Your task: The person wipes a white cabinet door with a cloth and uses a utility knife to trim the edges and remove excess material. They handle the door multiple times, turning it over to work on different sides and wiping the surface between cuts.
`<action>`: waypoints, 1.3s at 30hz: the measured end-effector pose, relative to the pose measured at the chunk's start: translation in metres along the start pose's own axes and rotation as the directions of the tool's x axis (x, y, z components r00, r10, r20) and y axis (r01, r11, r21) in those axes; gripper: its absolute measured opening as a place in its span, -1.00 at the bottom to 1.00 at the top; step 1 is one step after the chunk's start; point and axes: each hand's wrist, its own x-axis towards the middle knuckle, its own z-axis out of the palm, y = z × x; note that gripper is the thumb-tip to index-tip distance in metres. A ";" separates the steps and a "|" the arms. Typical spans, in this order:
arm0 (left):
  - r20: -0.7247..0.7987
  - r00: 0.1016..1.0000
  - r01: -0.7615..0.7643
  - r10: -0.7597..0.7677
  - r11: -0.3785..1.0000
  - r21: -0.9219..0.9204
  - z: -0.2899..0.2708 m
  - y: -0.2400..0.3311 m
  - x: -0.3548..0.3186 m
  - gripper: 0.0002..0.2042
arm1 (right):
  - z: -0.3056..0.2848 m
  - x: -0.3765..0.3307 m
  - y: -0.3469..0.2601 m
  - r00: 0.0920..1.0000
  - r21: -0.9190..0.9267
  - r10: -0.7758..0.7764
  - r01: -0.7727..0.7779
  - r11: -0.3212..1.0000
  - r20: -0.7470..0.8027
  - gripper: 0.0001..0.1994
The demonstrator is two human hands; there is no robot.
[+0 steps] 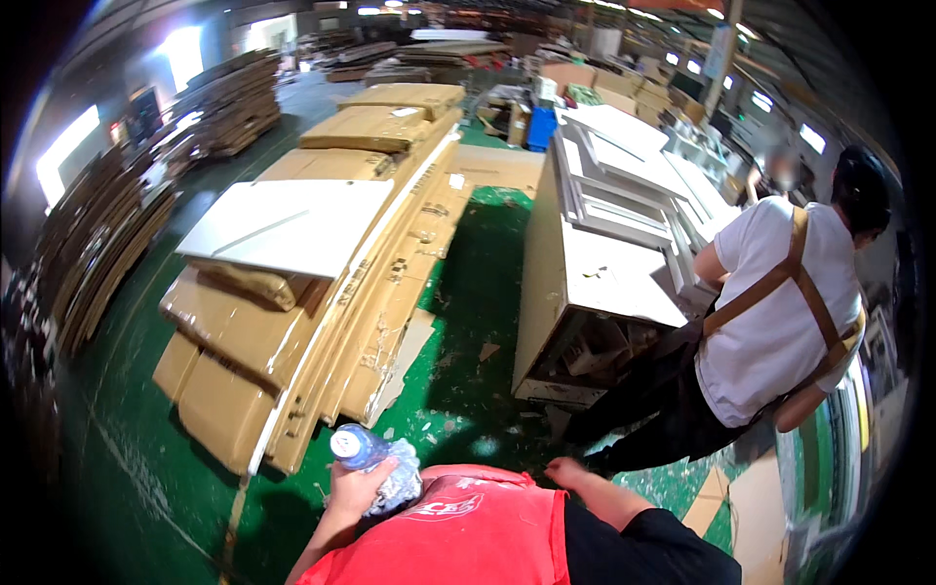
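- Far L: brown sheet stacks (pixel 107 244) along the side, well apart from both hands; no bearing on grip.
- L of centre: wrapped cartons (pixel 219 419), piled, white panel (pixel 283 244) lying on top. Near corners stick out; best keep L elbow clear of them, else cargo prob. gets knocked.
- L hand (pixel 356 492): fingers closed round bottle (pixel 366 447), held nr cartons' near end, in front of body. Bottle tilted, pale cap twd cartons. Grip should be firm enough not to slip, not so hard that thin plastic buckles (my guess, wall looks soft).
- Crumpled wad (pixel 400 478), greyish & shiny, bunched against bottle on its R side; film or cloth, can't tell. Best pinned w/ bottle so no loose end trails.
- Centre: red apron (pixel 458 526), just beside wad; keep wad off it, could snag.
- Green floor (pixel 468 331) ahead, btwn cartons & surface (pixel 541 322), has scraps on it; short steps, eyes down. Surface carries framed panels (pixel 624 210); don't brush them.
- R hand (pixel 565 475): relaxed, fingers loosely bent, nothing seen in it. Free to steady bottle or take wad.
- R: co-worker (pixel 780 302), back turned, close by. Leave elbow room.
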 end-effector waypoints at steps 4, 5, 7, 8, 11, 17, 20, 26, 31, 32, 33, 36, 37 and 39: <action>0.191 0.979 -0.071 0.069 0.997 0.002 0.044 0.021 0.103 -0.67 | -0.029 0.042 0.046 0.957 0.119 0.262 -0.248 0.962 -0.124 -0.69; 0.239 0.969 -0.064 0.069 0.998 -0.028 0.059 0.023 0.128 -0.65 | -0.031 0.055 0.056 0.940 0.176 0.319 -0.296 0.939 -0.121 -0.70; 0.294 0.954 -0.046 0.068 0.996 -0.082 0.086 0.026 0.179 -0.59 | -0.039 0.089 0.048 0.937 0.280 0.337 -0.301 0.912 -0.092 -0.71; 0.344 0.938 0.017 0.027 0.992 -0.123 0.098 0.025 0.204 -0.56 | -0.044 0.108 0.040 0.936 0.327 0.344 -0.301 0.896 -0.081 -0.71; 0.443 0.893 0.170 -0.082 0.972 -0.163 0.132 0.044 0.270 -0.50 | -0.061 0.161 -0.028 0.954 0.728 0.298 -0.180 0.661 -0.035 -0.71; 0.335 0.941 0.080 -0.043 0.992 -0.099 0.170 0.088 0.400 -0.53 | -0.186 0.294 -0.183 0.968 0.477 -0.236 0.246 0.844 -0.081 -0.62; 0.256 0.967 -0.001 -0.013 0.999 0.053 0.179 0.067 0.465 -0.54 | -0.265 0.344 -0.242 0.884 0.390 -0.402 0.467 0.794 -0.239 -0.60; 0.165 0.984 0.064 -0.069 0.997 0.038 0.199 0.029 0.601 -0.52 | -0.364 0.426 -0.277 0.929 0.682 -0.318 0.357 0.639 -0.189 -0.66; 0.186 0.981 0.054 -0.051 0.999 -0.009 0.241 0.024 0.738 -0.60 | -0.397 0.499 -0.259 0.970 0.541 -0.204 0.244 0.805 -0.133 -0.61; 0.186 0.983 0.013 -0.008 1.000 -0.025 0.255 0.032 0.764 -0.62 | -0.407 0.511 -0.257 0.973 0.515 -0.198 0.231 0.825 -0.119 -0.58; 0.228 0.973 -0.043 0.046 0.999 -0.018 0.276 0.069 0.780 -0.63 | -0.415 0.521 -0.250 0.975 0.468 -0.164 0.217 0.857 -0.153 -0.57; 0.410 0.912 0.023 -0.006 0.999 -0.036 0.317 0.107 0.847 -0.60 | -0.454 0.538 -0.239 0.984 0.491 0.012 0.078 0.867 -0.178 -0.59; 0.477 0.878 0.067 -0.031 0.996 -0.059 0.332 0.107 0.871 -0.57 | -0.455 0.548 -0.229 0.971 0.547 0.098 0.040 0.836 -0.220 -0.60; 0.579 0.815 0.159 -0.031 0.972 -0.171 0.365 0.124 0.911 -0.50 | -0.463 0.556 -0.217 0.932 0.526 0.224 -0.043 0.850 -0.285 -0.62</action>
